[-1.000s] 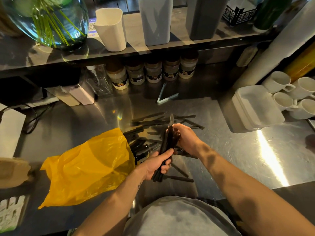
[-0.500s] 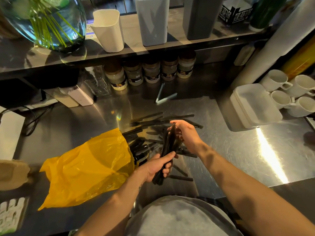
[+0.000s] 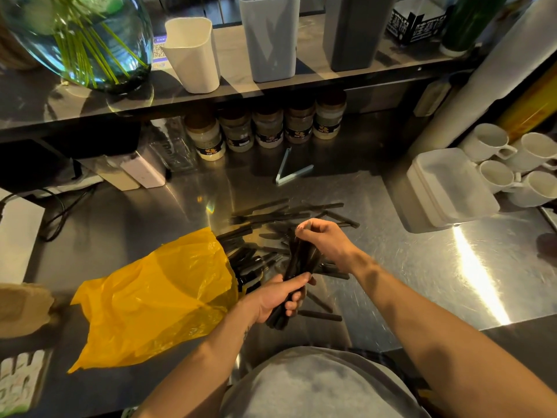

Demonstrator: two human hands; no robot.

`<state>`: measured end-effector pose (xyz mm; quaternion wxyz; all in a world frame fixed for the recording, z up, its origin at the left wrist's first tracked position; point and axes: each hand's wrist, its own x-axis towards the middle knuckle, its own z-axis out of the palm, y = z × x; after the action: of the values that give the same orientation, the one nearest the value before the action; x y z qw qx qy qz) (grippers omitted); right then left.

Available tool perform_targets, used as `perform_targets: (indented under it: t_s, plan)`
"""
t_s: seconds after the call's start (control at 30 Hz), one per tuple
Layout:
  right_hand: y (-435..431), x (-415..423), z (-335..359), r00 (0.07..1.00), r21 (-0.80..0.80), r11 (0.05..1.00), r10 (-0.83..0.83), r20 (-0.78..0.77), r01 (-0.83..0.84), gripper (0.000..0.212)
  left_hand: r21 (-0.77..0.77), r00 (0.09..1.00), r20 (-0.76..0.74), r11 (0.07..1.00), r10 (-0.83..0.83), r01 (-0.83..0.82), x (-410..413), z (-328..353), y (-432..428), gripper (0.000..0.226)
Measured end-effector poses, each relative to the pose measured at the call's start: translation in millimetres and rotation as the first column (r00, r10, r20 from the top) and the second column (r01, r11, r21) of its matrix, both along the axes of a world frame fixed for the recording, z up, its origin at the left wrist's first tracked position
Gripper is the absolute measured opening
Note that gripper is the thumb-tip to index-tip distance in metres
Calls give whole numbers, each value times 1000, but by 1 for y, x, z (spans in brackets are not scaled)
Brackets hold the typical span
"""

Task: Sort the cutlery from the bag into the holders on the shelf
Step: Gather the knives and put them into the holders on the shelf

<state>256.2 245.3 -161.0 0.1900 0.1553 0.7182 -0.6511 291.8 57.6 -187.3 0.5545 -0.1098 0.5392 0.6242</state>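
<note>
Black plastic cutlery [image 3: 271,217] lies scattered on the steel counter beside a yellow bag [image 3: 153,300]. My left hand [image 3: 278,297] grips the lower end of a bundle of black cutlery [image 3: 301,259], held upright over the pile. My right hand [image 3: 324,241] curls round the top of the same bundle, fingertips pinched at its upper end. On the shelf above stand three holders: a white one [image 3: 193,55], a light grey one [image 3: 269,40] and a dark grey one [image 3: 355,31].
A glass vase [image 3: 78,37] with green stems stands at the shelf's left. Several jars [image 3: 266,129] line the counter's back under the shelf. White tongs [image 3: 291,173], a stack of white containers [image 3: 449,188] and white mugs [image 3: 512,164] sit to the right.
My right hand has pushed the raised piece down into the bundle; its tip no longer sticks up. The left hand keeps its grip in the same place.
</note>
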Motion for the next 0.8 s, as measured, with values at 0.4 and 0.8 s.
perform_targets:
  t_s: [0.4, 0.8]
  plan:
    - [29, -24, -13, 601, -61, 618, -779, -177, 784, 8, -72, 972, -96, 973, 213, -220, 7, -26, -12, 29]
    - [17, 23, -90, 900, 209, 885, -434, 41, 417, 18, -40, 879, -16, 879, 476, -476, -7, -33, -14, 28]
